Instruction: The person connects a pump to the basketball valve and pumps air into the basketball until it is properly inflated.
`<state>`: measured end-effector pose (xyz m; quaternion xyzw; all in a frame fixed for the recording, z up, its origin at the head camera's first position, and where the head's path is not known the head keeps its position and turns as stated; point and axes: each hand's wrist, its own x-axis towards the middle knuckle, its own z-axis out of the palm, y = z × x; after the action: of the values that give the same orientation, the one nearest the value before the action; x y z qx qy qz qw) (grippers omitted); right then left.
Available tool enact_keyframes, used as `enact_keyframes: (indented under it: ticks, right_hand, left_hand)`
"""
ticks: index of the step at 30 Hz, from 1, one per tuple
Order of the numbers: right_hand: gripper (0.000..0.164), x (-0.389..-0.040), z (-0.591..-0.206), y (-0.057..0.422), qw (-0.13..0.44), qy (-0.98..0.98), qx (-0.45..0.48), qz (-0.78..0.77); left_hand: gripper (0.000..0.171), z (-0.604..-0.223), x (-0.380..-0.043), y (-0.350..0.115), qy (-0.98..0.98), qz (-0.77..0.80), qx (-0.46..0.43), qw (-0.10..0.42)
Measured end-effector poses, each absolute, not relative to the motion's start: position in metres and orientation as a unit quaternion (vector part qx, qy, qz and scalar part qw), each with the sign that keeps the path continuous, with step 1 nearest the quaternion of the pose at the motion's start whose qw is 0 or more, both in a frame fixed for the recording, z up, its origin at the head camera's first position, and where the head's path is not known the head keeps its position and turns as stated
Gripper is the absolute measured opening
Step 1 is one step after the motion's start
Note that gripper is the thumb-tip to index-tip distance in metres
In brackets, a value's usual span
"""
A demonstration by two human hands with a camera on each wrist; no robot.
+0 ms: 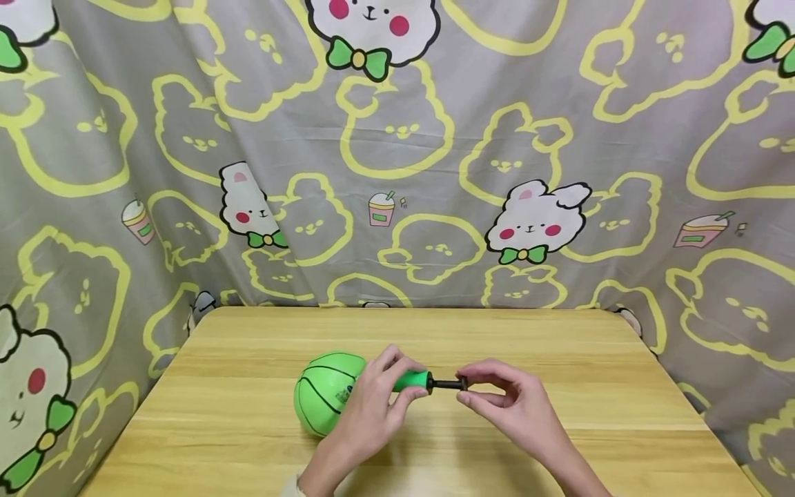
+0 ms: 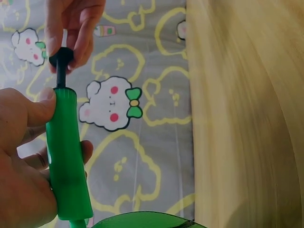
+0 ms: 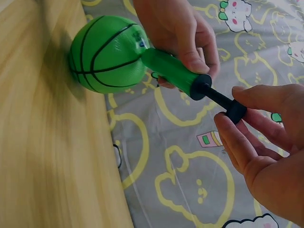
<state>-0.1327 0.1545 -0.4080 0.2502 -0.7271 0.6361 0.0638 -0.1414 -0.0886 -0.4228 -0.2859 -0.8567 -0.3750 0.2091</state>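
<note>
A small hand pump [image 2: 69,152] has a green barrel and a black plunger rod with a flat black handle [image 3: 235,111]. My left hand [image 1: 379,400] grips the barrel, thumb on one side and fingers round the other. With thumb and fingertips, my right hand [image 1: 512,397] pinches the plunger handle, and part of the rod shows drawn out of the barrel. The barrel's other end meets a green ball [image 3: 107,54] with black basketball lines, which sits on the table to the left. Any needle at that joint is hidden.
The wooden table [image 1: 497,331] has light, striped grain and rounded far corners. Behind it and along both sides hangs a grey curtain [image 1: 428,200] printed with yellow outlines and white cartoon animals.
</note>
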Motion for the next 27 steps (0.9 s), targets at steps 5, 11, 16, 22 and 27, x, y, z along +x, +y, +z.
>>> enact_keyframes:
  ticks: [5, 11, 16, 22, 27]
  right_hand:
    - [0.029, -0.134, -0.404, 0.161, 0.069, -0.718, 0.264, 0.640]
    - [0.030, -0.133, -0.398, 0.171, 0.081, -0.721, 0.259, 0.638]
    - [0.030, -0.133, -0.391, 0.181, 0.081, -0.731, 0.247, 0.631]
    - [0.030, -0.134, -0.384, 0.194, 0.071, -0.732, 0.248, 0.630]
    - [0.031, -0.134, -0.383, 0.197, 0.064, -0.733, 0.247, 0.630]
  left_hand:
    - [0.017, -0.422, -0.144, -0.091, -0.851, -0.384, -0.286, 0.215]
    - [0.018, -0.422, -0.146, -0.096, -0.844, -0.395, -0.284, 0.228]
    - [0.019, -0.421, -0.149, -0.101, -0.843, -0.397, -0.279, 0.231]
    - [0.019, -0.419, -0.152, -0.105, -0.840, -0.404, -0.283, 0.227]
    - [0.020, -0.420, -0.154, -0.107, -0.835, -0.396, -0.303, 0.232]
